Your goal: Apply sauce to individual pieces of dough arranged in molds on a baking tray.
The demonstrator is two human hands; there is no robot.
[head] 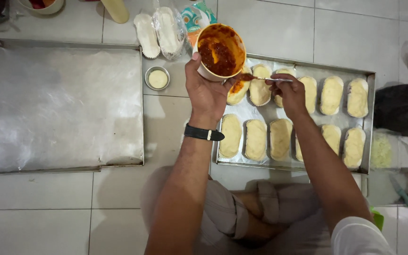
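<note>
The left hand (207, 92) grips a round cream cup of red chilli sauce (220, 51), tilted over the far left corner of a rectangular metal baking tray (370, 94) on the white tiled floor (270, 28). The right hand (290, 92) pinches a thin metal spoon (265, 79), spreading sauce on one of eleven oval pale dough pieces (256, 139); five fill the tray's near row, six the far. One small round metal tin (157, 78) sits left of the tray.
</note>
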